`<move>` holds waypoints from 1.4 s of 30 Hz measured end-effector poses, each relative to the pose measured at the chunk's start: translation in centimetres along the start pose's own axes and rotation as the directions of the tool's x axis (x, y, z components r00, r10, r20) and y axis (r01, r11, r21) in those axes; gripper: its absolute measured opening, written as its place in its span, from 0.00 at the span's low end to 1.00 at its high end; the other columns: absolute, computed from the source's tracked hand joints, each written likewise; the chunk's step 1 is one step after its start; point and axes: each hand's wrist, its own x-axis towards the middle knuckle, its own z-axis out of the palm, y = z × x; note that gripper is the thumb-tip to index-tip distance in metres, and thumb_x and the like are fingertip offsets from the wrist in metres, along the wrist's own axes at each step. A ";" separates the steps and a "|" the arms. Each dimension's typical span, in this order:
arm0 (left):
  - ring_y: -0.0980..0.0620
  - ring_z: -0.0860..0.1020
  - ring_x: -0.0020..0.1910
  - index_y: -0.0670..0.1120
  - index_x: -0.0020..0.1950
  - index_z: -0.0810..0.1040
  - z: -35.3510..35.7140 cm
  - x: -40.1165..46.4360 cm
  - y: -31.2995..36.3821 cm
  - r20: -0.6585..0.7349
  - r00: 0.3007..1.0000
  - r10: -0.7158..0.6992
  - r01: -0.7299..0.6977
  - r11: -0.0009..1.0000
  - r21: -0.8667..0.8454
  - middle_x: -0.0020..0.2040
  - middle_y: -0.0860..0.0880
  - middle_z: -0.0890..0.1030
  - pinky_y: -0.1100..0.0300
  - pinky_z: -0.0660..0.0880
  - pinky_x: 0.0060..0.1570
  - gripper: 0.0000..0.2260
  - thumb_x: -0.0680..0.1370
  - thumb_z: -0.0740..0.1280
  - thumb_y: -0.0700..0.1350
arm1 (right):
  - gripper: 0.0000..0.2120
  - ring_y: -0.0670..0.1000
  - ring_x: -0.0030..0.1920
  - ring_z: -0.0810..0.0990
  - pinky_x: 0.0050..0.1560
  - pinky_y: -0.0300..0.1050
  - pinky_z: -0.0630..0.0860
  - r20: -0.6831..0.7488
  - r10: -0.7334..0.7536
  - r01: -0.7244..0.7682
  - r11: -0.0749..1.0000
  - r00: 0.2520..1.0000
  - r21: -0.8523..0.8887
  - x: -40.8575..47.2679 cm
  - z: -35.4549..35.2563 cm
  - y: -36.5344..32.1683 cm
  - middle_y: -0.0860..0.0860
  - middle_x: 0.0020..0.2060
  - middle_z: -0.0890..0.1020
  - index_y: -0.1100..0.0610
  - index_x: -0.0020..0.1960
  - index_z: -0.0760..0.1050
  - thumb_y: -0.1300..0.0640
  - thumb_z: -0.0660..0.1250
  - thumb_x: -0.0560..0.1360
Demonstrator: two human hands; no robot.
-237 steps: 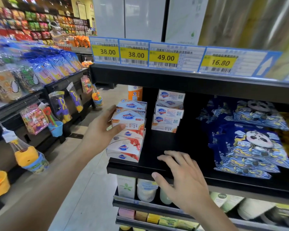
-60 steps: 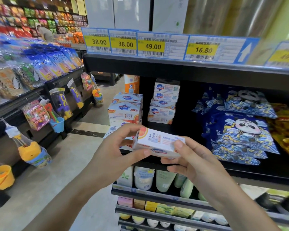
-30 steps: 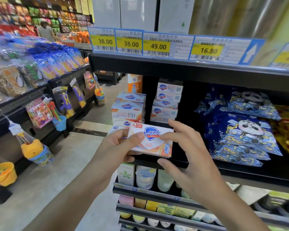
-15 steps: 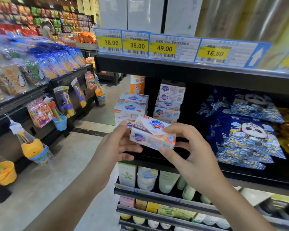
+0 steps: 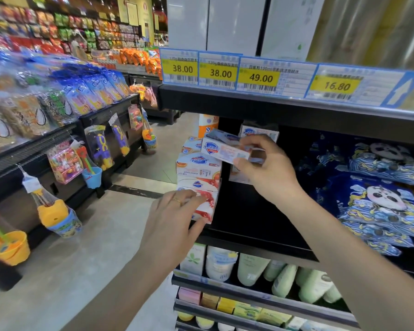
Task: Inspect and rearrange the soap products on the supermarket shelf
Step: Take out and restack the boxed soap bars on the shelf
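Observation:
My right hand (image 5: 267, 167) pinches a white soap box (image 5: 225, 148) with a blue shield logo, holding it up level with the top of the front soap stack (image 5: 197, 172) at the black shelf's (image 5: 261, 248) left end. My left hand (image 5: 172, 220) grips the bottom soap box (image 5: 204, 204) of that stack, fingers over its top and thumb under its front. A second soap stack (image 5: 258, 132) stands further back, mostly hidden behind my right hand.
Blue panda-print packs (image 5: 378, 199) fill the shelf's right side. Yellow price tags (image 5: 261, 76) line the shelf above. Bottles (image 5: 251, 266) and small coloured boxes (image 5: 210, 299) sit on lower shelves. Toy buckets (image 5: 55, 215) hang along the aisle's left rack.
My left hand let go of the held soap box and dropped to the bottom box of the stack. My right hand lifted the box up and back toward the stack's top.

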 end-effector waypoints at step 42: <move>0.46 0.73 0.64 0.55 0.59 0.80 4.9 -1.0 1.4 -0.186 0.971 0.149 -0.144 0.989 0.039 0.65 0.50 0.76 0.51 0.68 0.62 0.13 0.78 0.62 0.51 | 0.28 0.54 0.70 0.73 0.64 0.48 0.76 -0.035 0.063 -0.071 0.757 0.997 -0.650 3.5 0.7 9.3 0.50 0.76 0.64 0.44 0.76 0.68 0.59 0.69 0.79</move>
